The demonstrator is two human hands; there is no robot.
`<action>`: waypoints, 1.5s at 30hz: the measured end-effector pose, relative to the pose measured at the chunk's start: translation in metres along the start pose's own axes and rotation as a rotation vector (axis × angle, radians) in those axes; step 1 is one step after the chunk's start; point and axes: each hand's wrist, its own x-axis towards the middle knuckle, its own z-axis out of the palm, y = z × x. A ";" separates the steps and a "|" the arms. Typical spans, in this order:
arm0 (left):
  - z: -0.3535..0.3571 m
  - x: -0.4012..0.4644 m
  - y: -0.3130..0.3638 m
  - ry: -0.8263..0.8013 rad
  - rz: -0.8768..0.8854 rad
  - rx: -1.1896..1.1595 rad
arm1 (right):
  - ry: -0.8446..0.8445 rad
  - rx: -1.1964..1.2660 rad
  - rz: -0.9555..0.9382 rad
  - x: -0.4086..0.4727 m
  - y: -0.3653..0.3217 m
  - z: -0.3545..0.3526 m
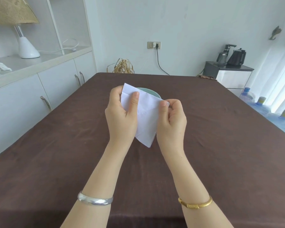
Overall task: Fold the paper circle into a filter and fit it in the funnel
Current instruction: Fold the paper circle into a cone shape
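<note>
At frame centre, the folded paper (146, 117) is pinched by the left hand (122, 114) and right hand (171, 119), hiding most of the funnel (153, 92).

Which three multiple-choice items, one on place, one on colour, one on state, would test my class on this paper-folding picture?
1. Where is the folded paper?
A in the air between both hands
B flat on the table
C on the shelf

2. What colour is the tablecloth?
A white
B brown
C green

3. The left hand is:
A pinching the paper
B resting idle
C out of view

Key: 1 A, the right hand and left grip its top corners; 2 B, dark brown cloth; 3 A, its thumb lies on the sheet.
</note>
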 end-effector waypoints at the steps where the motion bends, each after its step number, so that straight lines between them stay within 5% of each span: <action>1: -0.002 0.001 0.001 0.013 0.043 0.091 | -0.021 -0.017 -0.009 0.001 0.001 -0.002; 4: -0.005 0.007 0.003 -0.040 0.433 0.469 | -0.078 -0.067 -0.061 0.001 0.001 -0.005; 7: -0.002 0.012 0.007 -0.115 0.707 0.602 | -0.095 -0.044 -0.124 0.001 -0.002 -0.006; 16: -0.006 0.012 0.006 -0.018 0.778 0.604 | -0.080 0.040 -0.159 -0.001 -0.008 -0.008; 21: -0.015 0.015 -0.005 -0.014 0.673 0.600 | -0.085 0.002 -0.167 0.003 -0.007 -0.012; 26: -0.022 0.011 -0.014 -0.042 0.279 0.326 | -0.075 0.003 -0.118 0.003 -0.001 -0.009; 32: -0.024 0.011 -0.014 -0.041 0.102 0.078 | -0.051 0.025 -0.049 0.004 0.001 -0.005; 39: -0.012 -0.010 -0.005 -0.426 -0.527 -0.395 | 0.198 0.104 0.050 0.006 0.000 0.001; 45: -0.001 -0.014 -0.002 -0.167 -0.366 -0.290 | -0.015 0.242 0.169 -0.013 0.006 0.010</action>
